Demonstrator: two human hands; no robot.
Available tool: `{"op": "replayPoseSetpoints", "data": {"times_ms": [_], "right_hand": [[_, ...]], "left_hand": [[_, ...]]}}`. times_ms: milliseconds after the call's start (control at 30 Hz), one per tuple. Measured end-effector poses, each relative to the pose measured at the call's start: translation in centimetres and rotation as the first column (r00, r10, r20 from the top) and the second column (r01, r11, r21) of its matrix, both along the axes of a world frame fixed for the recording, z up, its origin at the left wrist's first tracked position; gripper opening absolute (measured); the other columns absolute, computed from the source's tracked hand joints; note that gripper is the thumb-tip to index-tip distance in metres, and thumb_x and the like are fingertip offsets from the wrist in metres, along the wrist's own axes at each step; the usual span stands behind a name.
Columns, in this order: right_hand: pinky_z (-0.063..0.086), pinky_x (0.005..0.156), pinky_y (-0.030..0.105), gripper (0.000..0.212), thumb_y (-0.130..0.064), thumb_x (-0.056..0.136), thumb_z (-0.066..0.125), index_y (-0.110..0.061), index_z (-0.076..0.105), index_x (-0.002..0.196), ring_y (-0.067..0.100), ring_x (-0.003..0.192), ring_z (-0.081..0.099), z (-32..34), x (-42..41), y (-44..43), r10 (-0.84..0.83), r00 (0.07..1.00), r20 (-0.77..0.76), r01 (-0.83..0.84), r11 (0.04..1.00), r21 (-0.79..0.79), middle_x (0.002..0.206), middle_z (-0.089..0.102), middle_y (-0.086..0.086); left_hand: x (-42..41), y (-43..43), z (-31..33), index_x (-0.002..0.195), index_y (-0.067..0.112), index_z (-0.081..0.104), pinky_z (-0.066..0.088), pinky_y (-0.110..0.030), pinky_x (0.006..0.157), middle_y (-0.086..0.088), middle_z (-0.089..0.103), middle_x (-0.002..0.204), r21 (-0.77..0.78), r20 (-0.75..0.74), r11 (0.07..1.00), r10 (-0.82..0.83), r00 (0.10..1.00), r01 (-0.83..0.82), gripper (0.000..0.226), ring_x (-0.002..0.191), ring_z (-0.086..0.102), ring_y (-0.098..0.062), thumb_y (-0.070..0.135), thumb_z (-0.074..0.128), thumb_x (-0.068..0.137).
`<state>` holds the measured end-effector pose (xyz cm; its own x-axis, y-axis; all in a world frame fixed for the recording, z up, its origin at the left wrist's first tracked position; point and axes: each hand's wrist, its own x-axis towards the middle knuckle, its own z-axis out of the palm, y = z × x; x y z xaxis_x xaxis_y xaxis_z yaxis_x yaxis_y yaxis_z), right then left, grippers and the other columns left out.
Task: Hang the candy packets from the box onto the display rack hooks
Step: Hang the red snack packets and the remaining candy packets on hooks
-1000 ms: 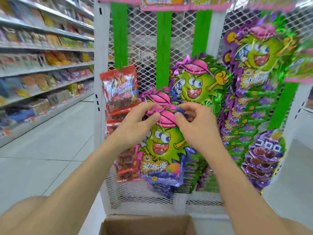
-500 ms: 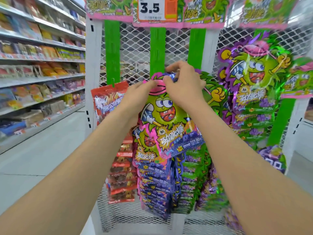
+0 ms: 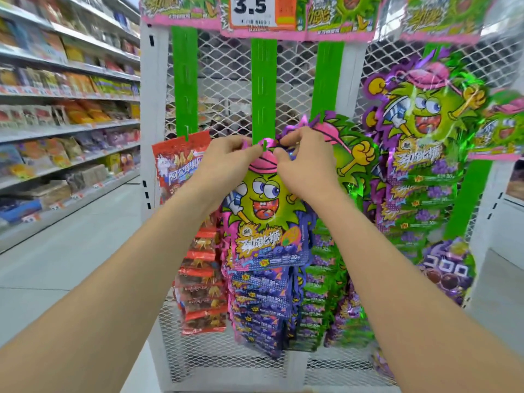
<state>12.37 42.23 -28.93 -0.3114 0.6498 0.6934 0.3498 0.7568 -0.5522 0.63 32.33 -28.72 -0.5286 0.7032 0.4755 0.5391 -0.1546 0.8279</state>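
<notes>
A candy packet (image 3: 263, 211) with a green cartoon face and pink cap hangs in front of the middle green strip (image 3: 263, 89) of the white mesh display rack (image 3: 153, 114). My left hand (image 3: 226, 160) pinches the packet's top left edge. My right hand (image 3: 306, 163) pinches its top right edge. A small green hook (image 3: 265, 145) pokes out between my fingertips at the packet's top. Several matching packets (image 3: 261, 304) hang below it on the same strip. The box is out of view.
Red snack packets (image 3: 181, 165) hang on the left strip, green packets (image 3: 326, 279) on the right one, and more candy (image 3: 419, 154) on the rack's right face. A price sign (image 3: 251, 9) tops the rack. Store shelves (image 3: 68, 114) line the aisle on the left.
Both hands have carried the packet upward from waist height to the middle strip. The camera tilted up, so the box dropped out of view. The hook now shows between my fingertips.
</notes>
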Motion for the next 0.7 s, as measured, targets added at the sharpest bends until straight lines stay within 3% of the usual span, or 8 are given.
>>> {"op": "replayPoseSetpoints", "data": {"times_ms": [67, 167, 267, 367, 467, 533, 600, 700], "right_hand": [[0.051, 0.094, 0.049, 0.021, -0.035, 0.089, 0.072, -0.025, 0.066, 0.106, 0.028, 0.1, 0.067, -1.3, 0.2, 0.5, -0.002, 0.999, -0.046, 0.006, 0.997, 0.074, 0.1, 0.07, -0.007], [0.047, 0.094, 0.045, 0.03, -0.033, 0.087, 0.072, -0.022, 0.066, 0.115, 0.027, 0.109, 0.06, -3.2, 1.0, 0.0, -0.099, 0.992, -0.079, 0.117, 0.957, 0.266, 0.112, 0.068, -0.001], [0.049, 0.086, 0.035, 0.02, -0.017, 0.085, 0.064, -0.018, 0.07, 0.104, 0.02, 0.095, 0.062, -6.9, 3.0, -3.1, 0.041, 0.991, -0.129, 0.003, 0.947, 0.322, 0.098, 0.068, -0.003], [0.047, 0.062, 0.021, 0.012, -0.012, 0.082, 0.064, -0.019, 0.074, 0.082, 0.009, 0.06, 0.059, -13.3, 4.9, -6.4, 0.238, 0.971, 0.018, -0.238, 0.971, 0.017, 0.068, 0.067, -0.009], [0.055, 0.066, 0.029, 0.015, -0.019, 0.083, 0.063, -0.015, 0.075, 0.076, 0.01, 0.057, 0.063, -21.9, 5.7, -6.9, 0.366, 0.809, 0.459, -0.22, 0.914, -0.341, 0.064, 0.069, 0.0], [0.056, 0.076, 0.033, 0.017, -0.019, 0.088, 0.063, -0.01, 0.077, 0.088, 0.022, 0.079, 0.072, -27.3, 6.0, -6.8, 0.483, 0.585, 0.652, -0.111, 0.844, -0.525, 0.082, 0.075, 0.01], [0.048, 0.082, 0.026, 0.024, -0.017, 0.096, 0.061, -0.004, 0.073, 0.112, 0.033, 0.109, 0.068, -32.6, 6.6, -6.9, 0.584, 0.431, 0.689, 0.062, 0.742, -0.668, 0.113, 0.073, 0.018], [0.046, 0.082, 0.025, 0.029, -0.016, 0.095, 0.065, -0.004, 0.071, 0.121, 0.031, 0.114, 0.069, -40.2, 8.1, -7.4, 0.617, 0.393, 0.682, 0.265, 0.635, -0.726, 0.119, 0.072, 0.017]], "left_hand": [[0.2, 0.0, -1.4, 0.102, 0.02, 0.07, 0.048, -0.02, 0.069, 0.021, 0.066, 0.079, 0.126, -0.251, 0.983, 0.162, 0.954, -0.134, 0.003, 0.069, 0.057, 0.004, 0.022, 0.068, 0.1], [-0.3, 0.2, -4.4, 0.139, 0.014, 0.056, 0.043, -0.035, 0.102, -0.004, 0.058, 0.128, 0.272, -0.461, 0.93, 0.35, 0.815, -0.245, 0.049, 0.116, 0.055, -0.021, 0.023, 0.073, 0.094], [0.3, -1.0, -7.2, 0.146, 0.011, 0.053, 0.039, -0.046, 0.115, -0.013, 0.051, 0.142, 0.358, -0.563, 0.896, 0.431, 0.705, -0.262, 0.055, 0.134, 0.047, -0.031, 0.02, 0.071, 0.094], [0.6, -2.5, -10.8, 0.139, 0.007, 0.062, 0.03, -0.059, 0.122, -0.018, 0.053, 0.148, 0.425, -0.657, 0.865, 0.497, 0.567, -0.267, 0.042, 0.146, 0.042, -0.037, 0.017, 0.068, 0.099], [1.3, -4.2, -16.5, 0.12, 0.005, 0.074, 0.04, -0.059, 0.112, -0.017, 0.065, 0.134, 0.443, -0.706, 0.872, 0.483, 0.518, -0.208, 0.022, 0.132, 0.055, -0.041, 0.011, 0.068, 0.1], [2.2, -5.2, -21.5, 0.107, 0.006, 0.076, 0.05, -0.053, 0.09, -0.011, 0.071, 0.112, 0.309, -0.783, 0.946, 0.314, 0.537, -0.104, 0.011, 0.105, 0.065, -0.039, 0.009, 0.068, 0.098], [2.8, -6.1, -27.0, 0.099, 0.012, 0.071, 0.05, -0.049, 0.075, -0.007, 0.067, 0.094, 0.002, -0.85, 1.0, 0.011, 0.527, -0.017, 0.009, 0.088, 0.063, -0.034, 0.012, 0.063, 0.096], [3.4, -7.6, -34.1, 0.099, 0.019, 0.065, 0.053, -0.043, 0.074, -0.005, 0.066, 0.093, -0.575, -0.62, 0.818, -0.457, 0.637, 0.027, 0.009, 0.091, 0.064, -0.033, 0.021, 0.059, 0.094]]}}
